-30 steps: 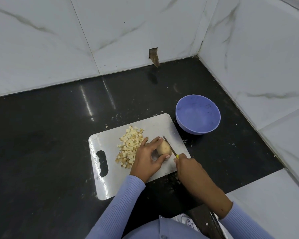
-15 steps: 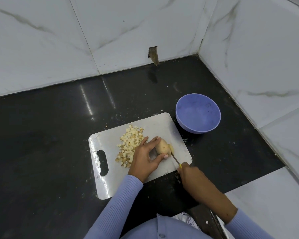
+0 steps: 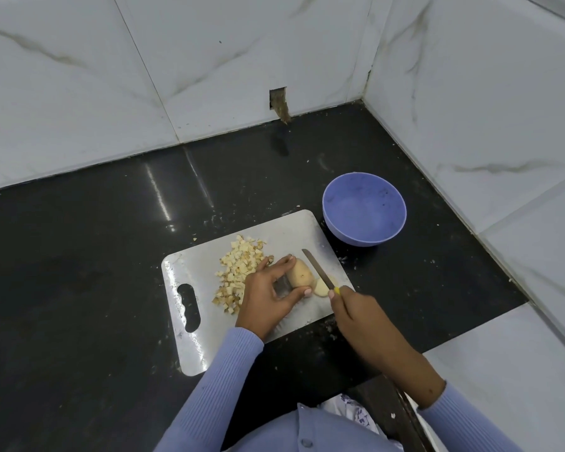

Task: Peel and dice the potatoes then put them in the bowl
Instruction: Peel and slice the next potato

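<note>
Since the earlier frame a slice (image 3: 321, 287) has come off the potato (image 3: 301, 273) — it lies flat beside it on the cutting board (image 3: 190, 269). My left hand (image 3: 268, 296) pinches the potato; my right hand (image 3: 356, 309) grips the knife (image 3: 318, 269). Diced pile (image 3: 238, 272) to the left. Blue bowl (image 3: 364, 208) on the desk (image 3: 79, 256) — just beyond the board's corner.
</note>
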The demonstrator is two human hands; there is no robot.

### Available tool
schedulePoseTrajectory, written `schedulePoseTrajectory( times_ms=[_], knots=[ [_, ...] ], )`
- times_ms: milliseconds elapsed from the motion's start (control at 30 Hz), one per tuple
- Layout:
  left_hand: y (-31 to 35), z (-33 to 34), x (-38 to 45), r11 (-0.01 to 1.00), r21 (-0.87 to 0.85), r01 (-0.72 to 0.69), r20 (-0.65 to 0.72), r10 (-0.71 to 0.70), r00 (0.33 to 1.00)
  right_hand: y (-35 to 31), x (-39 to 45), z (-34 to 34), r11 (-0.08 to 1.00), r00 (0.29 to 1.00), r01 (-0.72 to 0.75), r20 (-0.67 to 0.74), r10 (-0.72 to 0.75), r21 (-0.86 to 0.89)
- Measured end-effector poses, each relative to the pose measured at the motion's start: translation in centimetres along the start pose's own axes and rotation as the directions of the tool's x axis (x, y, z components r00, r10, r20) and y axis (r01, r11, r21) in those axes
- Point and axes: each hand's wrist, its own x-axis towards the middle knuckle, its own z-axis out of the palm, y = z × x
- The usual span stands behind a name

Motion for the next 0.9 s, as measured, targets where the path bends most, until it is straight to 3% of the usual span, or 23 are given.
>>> schedulePoseTrajectory(
  times_ms=[433, 800, 900],
  knots=[
    [0.6, 0.0, -0.2, 0.998, 0.055, 0.029, -0.002, -0.029, 1.0, -1.3, 0.6, 0.6, 0.998, 1.0, -0.011, 0.017, 0.012, -0.055],
    [1.2, -0.3, -0.1, 1.0, 0.009, -0.016, 0.033, 0.016, 0.999, -2.0, 1.9, 0.5, 0.979, 0.974, -0.085, 0.19, 0.121, -0.186],
    [1.2, -0.3, -0.2, 0.999, -0.01, -0.037, 0.059, 0.038, 0.998, -2.2, 1.2, 0.6, 0.961, 0.973, -0.095, 0.18, 0.144, -0.258]
  ],
)
